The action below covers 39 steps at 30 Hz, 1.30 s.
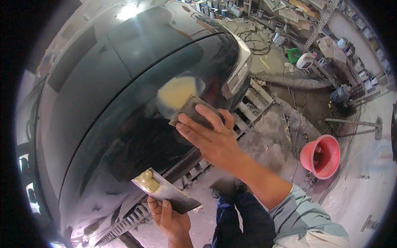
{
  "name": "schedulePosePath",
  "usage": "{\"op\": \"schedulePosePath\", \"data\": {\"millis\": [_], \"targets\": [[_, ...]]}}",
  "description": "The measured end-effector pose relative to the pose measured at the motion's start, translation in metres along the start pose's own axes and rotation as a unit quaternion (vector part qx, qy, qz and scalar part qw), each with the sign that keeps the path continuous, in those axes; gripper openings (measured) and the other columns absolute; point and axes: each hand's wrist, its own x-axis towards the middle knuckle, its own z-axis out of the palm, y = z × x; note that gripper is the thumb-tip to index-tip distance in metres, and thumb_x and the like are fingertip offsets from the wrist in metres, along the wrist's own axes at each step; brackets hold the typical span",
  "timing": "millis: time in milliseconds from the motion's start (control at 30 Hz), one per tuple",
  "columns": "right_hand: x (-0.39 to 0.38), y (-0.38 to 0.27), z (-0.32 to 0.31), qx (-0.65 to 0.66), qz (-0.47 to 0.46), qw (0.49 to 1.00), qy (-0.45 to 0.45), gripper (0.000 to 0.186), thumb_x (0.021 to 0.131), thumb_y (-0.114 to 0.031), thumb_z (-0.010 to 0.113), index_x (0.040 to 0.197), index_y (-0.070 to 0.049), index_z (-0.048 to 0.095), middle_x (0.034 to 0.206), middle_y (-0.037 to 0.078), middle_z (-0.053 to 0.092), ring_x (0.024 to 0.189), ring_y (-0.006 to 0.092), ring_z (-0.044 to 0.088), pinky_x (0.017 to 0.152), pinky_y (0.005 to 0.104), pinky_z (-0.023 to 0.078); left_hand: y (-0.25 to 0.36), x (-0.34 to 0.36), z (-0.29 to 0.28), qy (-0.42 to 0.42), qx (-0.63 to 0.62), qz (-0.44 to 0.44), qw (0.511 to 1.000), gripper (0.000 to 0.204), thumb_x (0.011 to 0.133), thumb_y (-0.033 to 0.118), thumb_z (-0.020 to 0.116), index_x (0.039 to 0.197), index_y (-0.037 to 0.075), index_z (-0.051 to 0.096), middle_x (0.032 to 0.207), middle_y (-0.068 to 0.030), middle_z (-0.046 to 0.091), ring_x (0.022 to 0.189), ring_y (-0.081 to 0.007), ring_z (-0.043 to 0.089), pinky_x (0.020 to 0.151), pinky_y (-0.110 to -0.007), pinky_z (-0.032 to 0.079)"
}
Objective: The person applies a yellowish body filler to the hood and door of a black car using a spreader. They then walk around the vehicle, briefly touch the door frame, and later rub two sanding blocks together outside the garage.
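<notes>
My right hand (209, 132) presses a dark flat putty spreader (194, 109) against the side panel of a dark car (136, 136). The spreader's upper edge lies at the lower rim of a round, pale yellow patch of filler (178, 91) on the panel. My left hand (169, 219) pinches a flat metal putty plate (175, 196) between thumb and fingers, lower down and apart from the car's panel in the picture. A lump of yellowish putty (147, 182) sits on the plate's far left end.
A red bucket (320, 157) stands on the floor at the right. Behind it are a metal stand (376, 128), a white jug (305, 61), a green container (293, 55) and coiled cable (252, 43). Wooden slats (256, 97) lie beside the car. Several cans (213, 12) line the back.
</notes>
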Motion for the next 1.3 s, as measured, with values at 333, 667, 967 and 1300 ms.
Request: {"op": "schedulePosePath", "data": {"millis": [333, 667, 967, 1300], "targets": [[-0.033, -0.004, -0.033, 0.201, 0.103, 0.974, -0.034, 0.052, 0.08, -0.009, 0.064, 0.131, -0.016, 0.057, 0.14, 0.004, 0.053, 0.133, 0.0303, 0.041, 0.099, 0.0483, 0.033, 0.0, 0.003, 0.005, -0.014, 0.006, -0.01, 1.0, 0.05, 0.085, 0.0, 0.056, 0.133, 0.004, 0.042, 0.125, -0.0119, 0.056, 0.117, -0.025, 0.054, 0.108, -0.042, 0.037], [-0.065, -0.014, -0.038, 0.327, 0.184, 0.922, -0.097, 0.055, 0.085, -0.015, 0.065, 0.136, -0.003, 0.049, 0.134, 0.018, 0.051, 0.124, 0.0397, 0.044, 0.106, 0.0469, 0.035, 0.017, 0.005, 0.012, -0.012, 0.035, 0.038, 0.999, 0.052, 0.086, 0.001, 0.057, 0.135, 0.005, 0.041, 0.127, -0.0121, 0.054, 0.117, -0.0246, 0.053, 0.107, -0.042, 0.038], [0.029, -0.022, -0.005, 0.208, 0.354, 0.906, 0.103, 0.059, 0.085, -0.01, 0.062, 0.139, 0.002, 0.04, 0.132, 0.025, 0.051, 0.122, 0.042, 0.043, 0.104, 0.0468, 0.036, 0.025, -0.007, -0.008, 0.011, 0.06, 0.031, 0.998, 0.05, 0.087, 0.002, 0.055, 0.135, 0.002, 0.041, 0.127, -0.0116, 0.054, 0.118, -0.0253, 0.053, 0.106, -0.041, 0.038], [0.001, -0.097, -0.004, 0.241, 0.286, 0.927, -0.004, 0.063, 0.082, -0.005, 0.064, 0.14, -0.001, 0.041, 0.139, 0.021, 0.047, 0.124, 0.0396, 0.044, 0.106, 0.0452, 0.033, 0.037, 0.0, -0.017, 0.037, 0.065, 0.019, 0.997, 0.051, 0.087, 0.002, 0.055, 0.135, 0.005, 0.04, 0.129, -0.0118, 0.053, 0.119, -0.025, 0.052, 0.108, -0.043, 0.036]]}}
